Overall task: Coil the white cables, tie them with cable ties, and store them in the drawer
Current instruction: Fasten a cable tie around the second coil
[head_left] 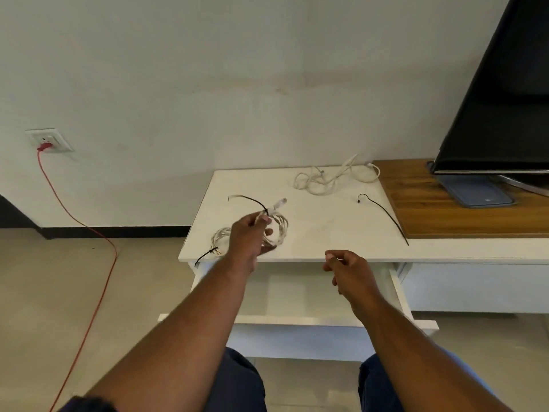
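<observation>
Left hand (pixel 252 233): fingers curled round the coil (pixel 277 230), lifted just over the surface (pixel 326 233) at about 9 o'clock; black tie (pixel 252 200) is looped on its top, long tail pointing to 10 o'clock; can't tell how tight it's cinched.

Right hand (pixel 347 267): fingers loosely curled, nothing in them that I can see; hovering at the front edge, 6 o'clock, above the open drawer (pixel 297 292).

Risks as I judge them:
- tie not pulled tight: loops spring apart when the coil goes into the drawer;
- long tail untrimmed: could snag the drawer lip or the neighbouring coil;
- tied coil (pixel 221 239) sits right at the front-left edge, 8 o'clock, with its own tie (pixel 205 255) hanging over the edge; my left forearm passes just beside it; one nudge and it's on the floor;
- loose heap (pixel 326 179) at 1 o'clock looks tangled; yanking one end likely knots it or drags it off the back;
- spare tie (pixel 383 215) at 3 o'clock, tip near the front edge; easy to sweep off.

Count: coils 2 (one in hand, one down); loose heap 1, can't tell if it's one cable or more; black ties 3 (two on coils, one spare); drawer 1, open.
</observation>
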